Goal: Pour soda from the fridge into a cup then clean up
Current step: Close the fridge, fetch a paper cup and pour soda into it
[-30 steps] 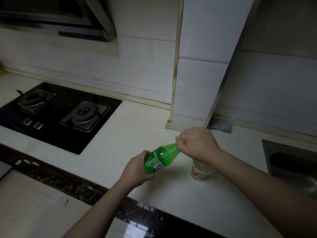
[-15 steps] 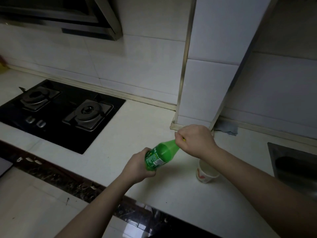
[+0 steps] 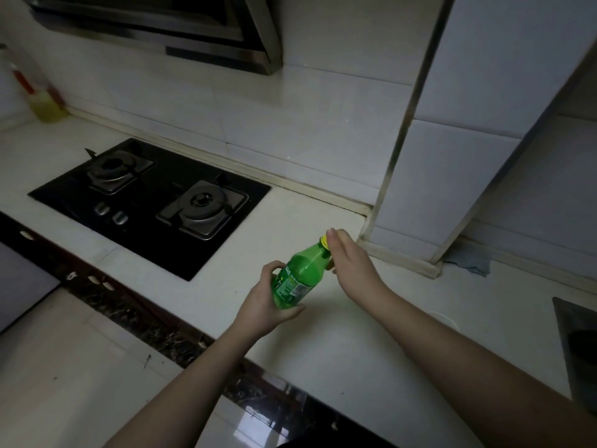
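A: Hands?
B: Left hand (image 3: 269, 302) clamped round the lower body of the bottle (image 3: 298, 279). Right hand (image 3: 347, 260) at the cap (image 3: 324, 242), fingers fairly straight alongside the neck; can't tell if it grips the cap.
A: Bottle position?
B: Held above the worktop (image 3: 339, 344), tilted, cap end up and away, right of the hob (image 3: 151, 202).
A: Cup?
B: Only a rim edge (image 3: 447, 318) shows behind the right forearm. Sink (image 3: 575, 344) at far right, cloth (image 3: 470, 258) by the wall.

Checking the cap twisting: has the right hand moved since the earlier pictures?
Yes. The right hand, earlier curled over the cap, now lies opened beside it, by the pillar.
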